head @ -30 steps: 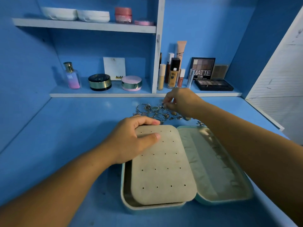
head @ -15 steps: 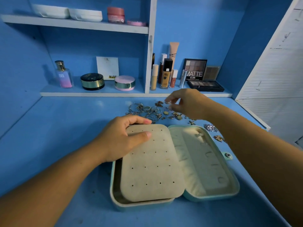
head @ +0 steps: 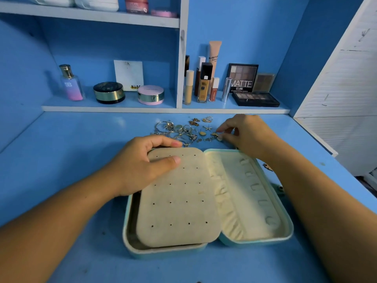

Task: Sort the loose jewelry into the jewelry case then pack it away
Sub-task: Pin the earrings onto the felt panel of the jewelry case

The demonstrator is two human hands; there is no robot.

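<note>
An open pale-teal jewelry case [head: 285,235] lies on the blue desk, with a cream perforated earring panel [head: 179,201] over its left half and a cream lid lining with loops on the right. My left hand [head: 142,168] grips the panel's far left corner, thumb on top and fingers curled over the edge. A scatter of loose jewelry [head: 181,130], rings and small earrings, lies just beyond the case. My right hand [head: 244,133] reaches over the case's far right corner and pinches a small gold earring [head: 215,134] at the pile's right end.
A low shelf behind the jewelry holds a perfume bottle [head: 70,83], compacts [head: 109,92], foundation tubes [head: 204,84] and eyeshadow palettes [head: 255,98]. A white slatted panel [head: 346,88] bounds the right side. Another small jewelry piece [head: 267,166] lies right of the case.
My right hand moved rightward along the pile and closer to the case, now pinching an earring at its right end. My left hand kept its hold on the panel.
</note>
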